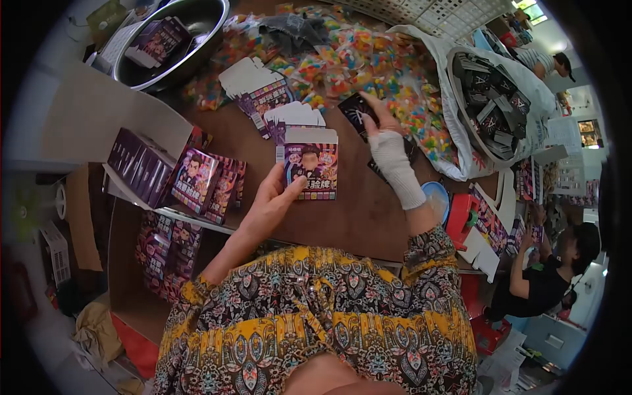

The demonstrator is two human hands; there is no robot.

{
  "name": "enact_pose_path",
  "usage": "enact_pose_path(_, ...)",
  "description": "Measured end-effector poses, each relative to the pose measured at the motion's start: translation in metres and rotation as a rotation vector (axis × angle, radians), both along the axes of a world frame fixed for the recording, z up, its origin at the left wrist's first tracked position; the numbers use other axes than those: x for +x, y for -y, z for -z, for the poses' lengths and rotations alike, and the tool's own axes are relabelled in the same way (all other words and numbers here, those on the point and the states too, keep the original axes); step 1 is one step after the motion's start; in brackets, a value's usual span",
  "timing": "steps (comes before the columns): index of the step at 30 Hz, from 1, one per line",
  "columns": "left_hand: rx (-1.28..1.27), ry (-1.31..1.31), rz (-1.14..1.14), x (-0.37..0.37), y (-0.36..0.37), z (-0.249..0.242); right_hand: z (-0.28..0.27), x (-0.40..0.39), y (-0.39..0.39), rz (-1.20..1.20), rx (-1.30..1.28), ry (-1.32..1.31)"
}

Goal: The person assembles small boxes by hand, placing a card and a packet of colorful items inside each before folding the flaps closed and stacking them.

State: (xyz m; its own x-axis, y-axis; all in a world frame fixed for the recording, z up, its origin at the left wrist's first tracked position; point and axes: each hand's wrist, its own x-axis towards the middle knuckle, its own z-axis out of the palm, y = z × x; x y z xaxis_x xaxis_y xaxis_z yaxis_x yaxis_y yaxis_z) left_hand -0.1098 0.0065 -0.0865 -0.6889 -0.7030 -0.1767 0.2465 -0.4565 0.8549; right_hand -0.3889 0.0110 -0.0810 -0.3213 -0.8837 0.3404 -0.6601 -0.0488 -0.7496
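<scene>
My left hand (pixel 274 195) is closed on a purple printed card box (pixel 318 168), thumb on its front. The white top flap of that box stands up. Right of it, my right hand (pixel 382 122), in a white fingerless glove, grips a black card pack (pixel 356 113) with a silver letter on it. More dark packs lie partly hidden beneath the gloved wrist. Just beyond the held box, flattened purple boxes (pixel 268 99) with white flaps are piled on the brown table (pixel 309 227).
Bags of colourful candy (pixel 359 56) cover the table's far side. A white sack (pixel 431 49) holds a tub of black packs (pixel 490 99). At left are a steel basin (pixel 217 33) and filled boxes (pixel 194 174). A red tape dispenser (pixel 462 217) stands right; another person (pixel 550 276) works beyond.
</scene>
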Motion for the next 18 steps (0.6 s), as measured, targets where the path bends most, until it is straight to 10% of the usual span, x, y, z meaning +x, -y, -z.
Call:
enact_pose_path(7, -0.135, 0.091, 0.163, 0.005, -0.011, -0.012, -0.097, 0.029, -0.069, -0.175, 0.222, 0.217)
enact_pose_path(15, -0.377, 0.154, 0.386, 0.006, -0.029, -0.019, -0.112, 0.032, -0.09, -0.593, 0.354, -0.342)
enact_pose_path(18, -0.229, 0.106, 0.393, 0.009, -0.045, -0.025, -0.118, 0.031, -0.083, -0.7, 0.37, -0.041)
